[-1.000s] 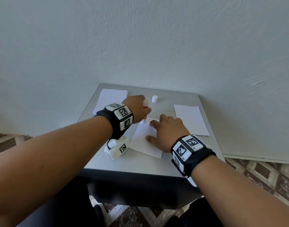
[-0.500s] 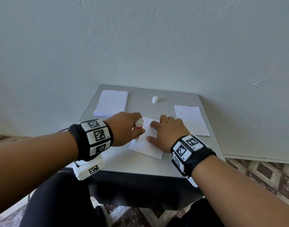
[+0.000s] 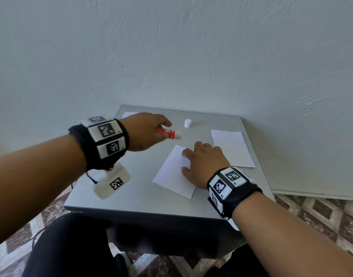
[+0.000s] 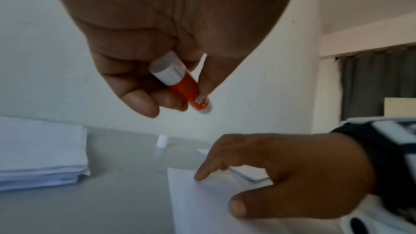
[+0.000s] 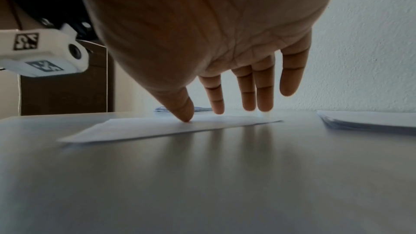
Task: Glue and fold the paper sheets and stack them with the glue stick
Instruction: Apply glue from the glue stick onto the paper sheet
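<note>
My left hand (image 3: 149,130) is raised over the back left of the grey table (image 3: 131,194) and pinches an uncapped red and white glue stick (image 3: 168,134), also seen in the left wrist view as the glue stick (image 4: 180,83) held between thumb and fingers. A white paper sheet (image 3: 171,172) lies in the middle of the table. My right hand (image 3: 201,162) presses flat on its right side with straight fingers (image 5: 247,92). The sheet (image 5: 157,127) lies flat under thumb and fingertips.
The white glue cap (image 3: 188,123) stands upright near the back edge. A stack of paper (image 4: 40,152) lies at the back left, mostly hidden by my left hand in the head view. Another paper pile (image 3: 231,146) lies at the right. A wall rises right behind the table.
My left hand has lifted the glue stick off the sheet's near left part and swung it up and back toward the far left. The right hand has stayed on the sheet.
</note>
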